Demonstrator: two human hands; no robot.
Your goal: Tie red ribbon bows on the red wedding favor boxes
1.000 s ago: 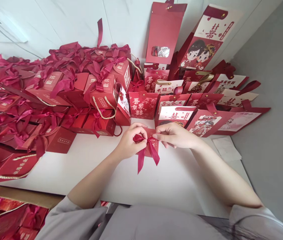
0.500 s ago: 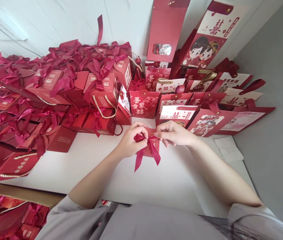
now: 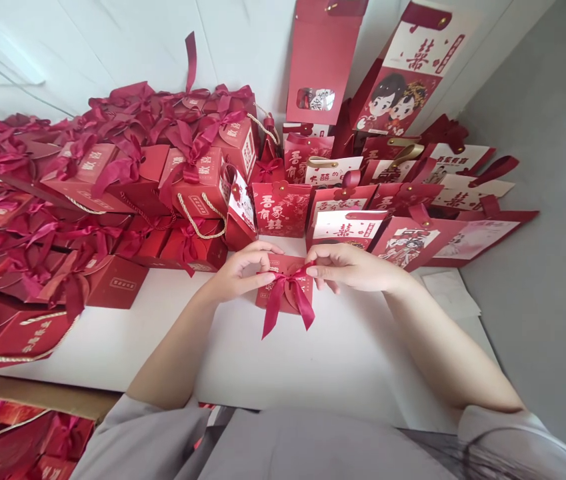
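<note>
A small red gift box (image 3: 287,300) stands on the white table (image 3: 313,360) in front of me, tied with a dark red ribbon (image 3: 277,303) whose two tails hang down its front. My left hand (image 3: 235,275) pinches the ribbon's left loop at the box's top. My right hand (image 3: 347,267) pinches the right loop. The two hands pull the loops apart sideways over the box.
A big heap of red boxes with ribbon bows (image 3: 87,193) covers the table's left side and back. Red and white paper gift bags (image 3: 413,193) lie and lean at the back right against the wall. A white slip of paper (image 3: 450,293) lies at the right edge.
My hands have drawn apart, tightening the bow, so the box front and knot now show between them. The box and ribbon tails sit slightly more to the left.
</note>
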